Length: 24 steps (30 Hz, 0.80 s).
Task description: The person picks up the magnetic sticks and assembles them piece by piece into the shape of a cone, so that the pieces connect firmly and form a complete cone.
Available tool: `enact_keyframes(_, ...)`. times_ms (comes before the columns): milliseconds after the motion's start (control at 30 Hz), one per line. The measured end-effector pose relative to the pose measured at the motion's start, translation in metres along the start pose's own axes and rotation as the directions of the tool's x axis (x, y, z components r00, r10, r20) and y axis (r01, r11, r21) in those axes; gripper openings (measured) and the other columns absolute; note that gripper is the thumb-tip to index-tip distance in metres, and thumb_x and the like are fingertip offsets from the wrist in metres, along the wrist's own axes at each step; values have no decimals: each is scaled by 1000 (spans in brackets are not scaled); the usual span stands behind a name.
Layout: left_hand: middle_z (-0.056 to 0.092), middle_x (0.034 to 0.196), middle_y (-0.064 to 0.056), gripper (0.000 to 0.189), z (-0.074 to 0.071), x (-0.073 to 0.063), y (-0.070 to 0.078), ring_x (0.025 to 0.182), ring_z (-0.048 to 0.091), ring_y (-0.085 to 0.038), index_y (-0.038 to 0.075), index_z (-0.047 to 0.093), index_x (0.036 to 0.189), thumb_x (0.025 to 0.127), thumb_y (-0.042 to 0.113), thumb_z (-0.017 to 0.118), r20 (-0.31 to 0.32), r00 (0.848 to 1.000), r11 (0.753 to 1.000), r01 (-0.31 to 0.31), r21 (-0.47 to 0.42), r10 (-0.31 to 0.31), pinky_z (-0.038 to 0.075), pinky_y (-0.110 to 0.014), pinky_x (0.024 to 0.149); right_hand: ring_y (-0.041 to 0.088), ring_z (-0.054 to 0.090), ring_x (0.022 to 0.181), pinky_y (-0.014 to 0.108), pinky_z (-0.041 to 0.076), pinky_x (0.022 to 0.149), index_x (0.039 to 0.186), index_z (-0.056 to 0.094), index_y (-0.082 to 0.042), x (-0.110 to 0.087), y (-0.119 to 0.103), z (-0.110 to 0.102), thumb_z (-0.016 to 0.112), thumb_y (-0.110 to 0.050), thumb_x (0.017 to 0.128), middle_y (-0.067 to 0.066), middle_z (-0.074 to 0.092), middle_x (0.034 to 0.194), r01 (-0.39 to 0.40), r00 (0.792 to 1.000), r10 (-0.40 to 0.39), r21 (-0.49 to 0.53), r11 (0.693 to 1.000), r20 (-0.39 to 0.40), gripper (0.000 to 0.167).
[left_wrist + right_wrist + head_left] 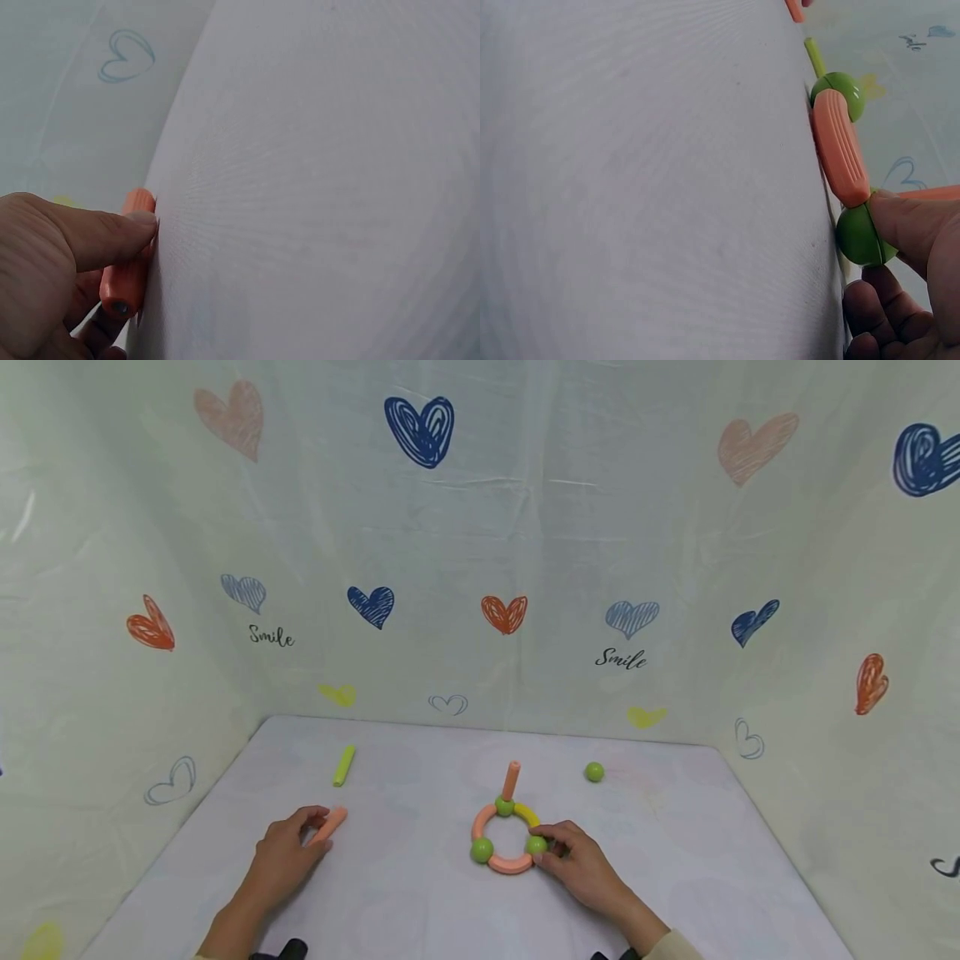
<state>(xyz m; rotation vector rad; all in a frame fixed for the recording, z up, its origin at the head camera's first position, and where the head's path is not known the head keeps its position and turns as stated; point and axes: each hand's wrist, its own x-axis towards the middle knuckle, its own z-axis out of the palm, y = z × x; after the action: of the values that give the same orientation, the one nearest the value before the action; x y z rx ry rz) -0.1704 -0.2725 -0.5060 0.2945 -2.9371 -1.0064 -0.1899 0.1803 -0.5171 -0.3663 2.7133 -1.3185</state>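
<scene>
In the head view, my left hand (283,853) holds a straight orange rod (336,819) between thumb and fingers. The left wrist view shows the orange rod (124,289) low against the white tabletop, with a small dark spot in its end. My right hand (583,870) pinches a green ball (536,845) on the right side of a ring. The ring joins this ball, two more green balls (482,850), two curved orange rods (511,865) and a curved yellow rod (527,814). From its far ball extends another straight orange rod (512,782).
A yellow-green stick (344,766) lies on the white table (420,893) beyond my left hand. A loose green ball (595,772) sits beyond my right hand. Pale sheeting (480,543) printed with hearts walls the table at the back and sides.
</scene>
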Motion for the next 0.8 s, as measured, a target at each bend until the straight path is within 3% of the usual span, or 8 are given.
enact_keyframes(167, 72, 125, -19, 46, 3, 2, -5, 116, 65, -40, 0, 64, 137, 94, 9, 76, -34, 997, 998, -61, 20, 62, 51, -59, 91, 9, 53, 87, 22, 44, 73, 126, 74, -18, 0, 1, -1, 80, -26, 94, -4, 61, 104, 11, 1000, -11, 3, 1000, 1, 34)
enact_keyframes(367, 69, 132, -26, 41, 0, 1, -11, 127, 59, -52, -1, 68, 134, 95, 5, 75, -49, 991, 992, -123, 18, 123, 48, -65, 102, 8, 53, 87, 22, 44, 73, 125, 75, -20, 1, 4, 0, 81, -27, 94, -5, 61, 104, 11, 1000, -11, 2, 1000, 2, 33)
enact_keyframes(567, 71, 124, -29, 40, -5, 0, -12, 118, 64, -51, -5, 71, 128, 93, 11, 79, -71, 990, 993, -117, 24, 118, 51, -62, 97, 9, 53, 87, 22, 44, 73, 125, 75, -19, 1, 5, 1, 81, -26, 94, -4, 61, 104, 12, 1000, -12, 6, 1000, 4, 33)
enact_keyframes(800, 72, 110, -22, 32, -7, -1, -8, 105, 67, -41, -5, 75, 120, 92, 11, 81, -96, 990, 995, -101, 20, 103, 54, -56, 92, 9, 53, 87, 23, 44, 73, 125, 75, -19, 0, 3, 1, 81, -25, 93, -4, 61, 103, 14, 1000, -14, 10, 1000, -3, 33)
